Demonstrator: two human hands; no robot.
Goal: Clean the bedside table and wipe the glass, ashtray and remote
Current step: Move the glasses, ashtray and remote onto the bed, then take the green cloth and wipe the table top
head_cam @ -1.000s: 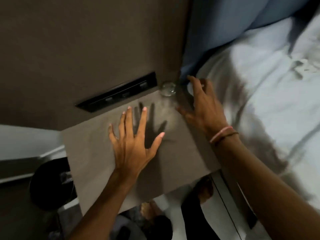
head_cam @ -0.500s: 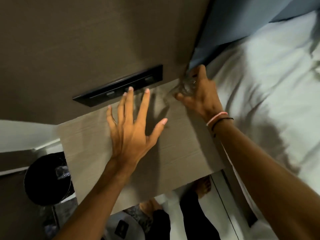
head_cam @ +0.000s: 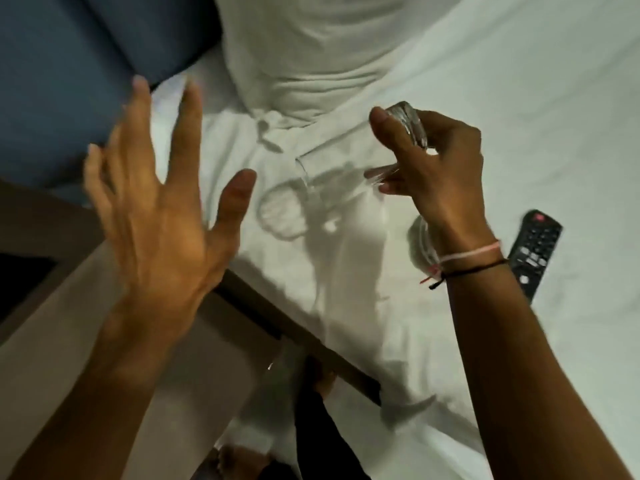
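Observation:
My right hand (head_cam: 440, 174) is closed around a clear drinking glass (head_cam: 341, 161), gripping its thick base. The glass lies tilted on its side in the air above the white bed sheet, its rim pointing left toward my left hand. My left hand (head_cam: 162, 223) hovers open with fingers spread over the edge between the bedside table (head_cam: 214, 368) and the bed, holding nothing. A black remote (head_cam: 535, 251) lies on the sheet to the right of my right wrist. A clear round glass piece, apparently the ashtray (head_cam: 419, 242), rests on the sheet, partly hidden behind that wrist.
The white bed sheet (head_cam: 519, 98) fills the right side, with a white pillow (head_cam: 311, 46) at the top and a blue headboard (head_cam: 69, 64) at upper left. A black switch panel (head_cam: 20, 282) is at the left edge. My feet (head_cam: 323, 386) stand below the table.
My right hand closed on the glass at the table's back corner and carried it right, over the bed. My left hand lifted off the tabletop. The view swung toward the bed.

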